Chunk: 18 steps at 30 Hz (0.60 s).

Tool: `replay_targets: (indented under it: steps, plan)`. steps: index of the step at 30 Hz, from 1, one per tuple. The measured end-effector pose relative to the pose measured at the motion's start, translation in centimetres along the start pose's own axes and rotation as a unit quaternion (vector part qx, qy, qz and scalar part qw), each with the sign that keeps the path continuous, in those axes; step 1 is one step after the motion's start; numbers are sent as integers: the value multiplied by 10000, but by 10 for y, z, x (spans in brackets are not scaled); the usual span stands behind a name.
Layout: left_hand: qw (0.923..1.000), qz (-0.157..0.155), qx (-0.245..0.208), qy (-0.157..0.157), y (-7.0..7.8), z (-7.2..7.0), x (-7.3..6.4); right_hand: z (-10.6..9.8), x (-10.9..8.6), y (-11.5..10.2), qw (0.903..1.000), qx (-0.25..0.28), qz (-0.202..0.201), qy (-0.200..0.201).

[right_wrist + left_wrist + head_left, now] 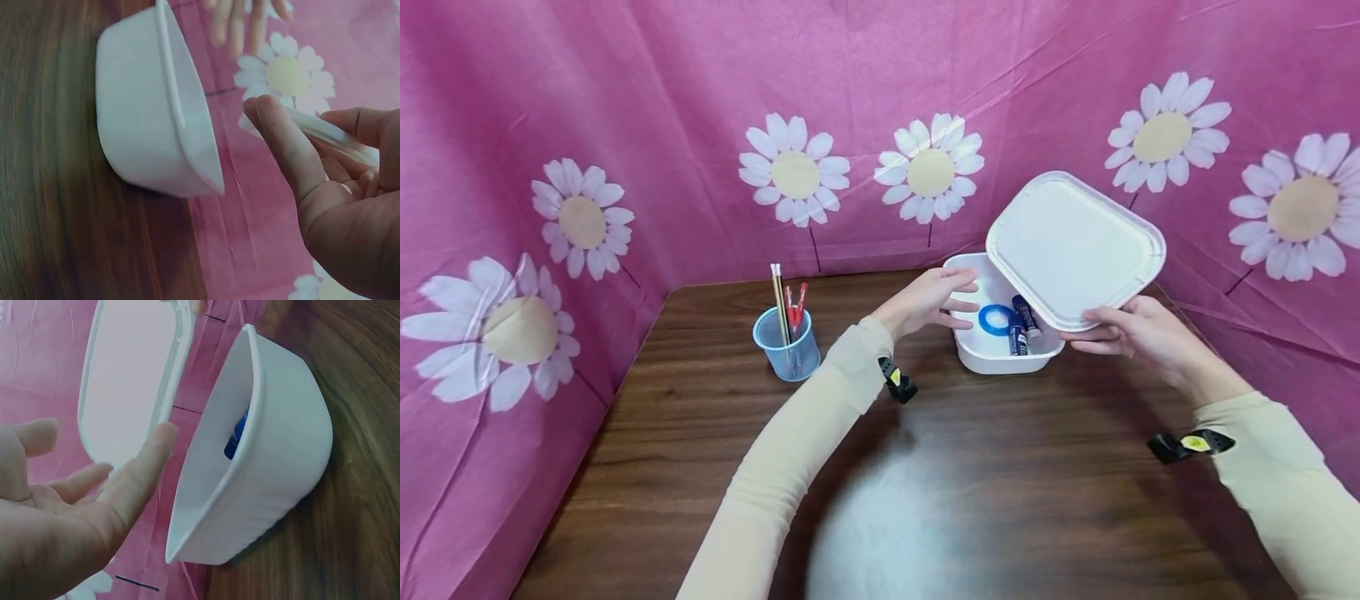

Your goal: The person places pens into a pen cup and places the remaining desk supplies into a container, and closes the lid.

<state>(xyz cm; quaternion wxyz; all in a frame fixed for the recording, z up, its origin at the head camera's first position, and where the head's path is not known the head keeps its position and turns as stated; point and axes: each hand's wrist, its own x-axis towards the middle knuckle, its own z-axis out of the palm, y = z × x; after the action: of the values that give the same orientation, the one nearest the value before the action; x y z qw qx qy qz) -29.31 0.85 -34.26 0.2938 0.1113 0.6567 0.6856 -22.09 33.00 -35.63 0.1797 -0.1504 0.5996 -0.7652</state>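
My right hand (1138, 335) grips a white lid (1075, 250) by its near edge, thumb on one face and fingers on the other. The lid is tilted up above the right part of a white plastic box (1000, 364). Inside the box lie a roll of blue tape (995, 320) and two dark blue tubes (1024, 317), partly in the lid's cover. My left hand (932, 298) hovers at the box's left rim, fingers spread and holding nothing. In the left wrist view, the left fingers (140, 472) appear apart from the box wall.
Left of the box stands a light blue mesh cup (790, 354) with gold-coloured pencils (781, 304) and red pens (797, 307) upright in it. A pink cloth (865, 67) with white daisies hangs behind the wooden table (700, 433).
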Motion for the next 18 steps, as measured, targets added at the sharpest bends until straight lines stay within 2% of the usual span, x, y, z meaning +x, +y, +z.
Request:
replay_targets:
  steps: [3,6,8,10,12,14,15,18]
  plan:
    - [9999,-118,-113,44,1,3,3,9,5,5,9999,-76,-34,-83]
    - [9997,-143,-188,14,1,4,6,17,10,8,9998,-177,-76,17]
    - [9996,-143,-243,9,2,5,8,22,13,10,9981,-549,-123,246]
    - [9992,-111,-394,-12,4,6,10,27,15,10,9923,-1108,-201,515]
    - [9982,-66,-590,-19,7,8,10,32,16,9,9778,-1922,-317,775]
    - [9965,-19,-832,-56,10,10,11,35,16,8,9586,-2672,-424,892]
    - [9954,-17,-953,-97,12,11,10,36,17,8,9466,-3046,-467,948]
    - [9920,-57,-1245,-195,16,14,10,41,19,9,8997,-4171,-679,1092]
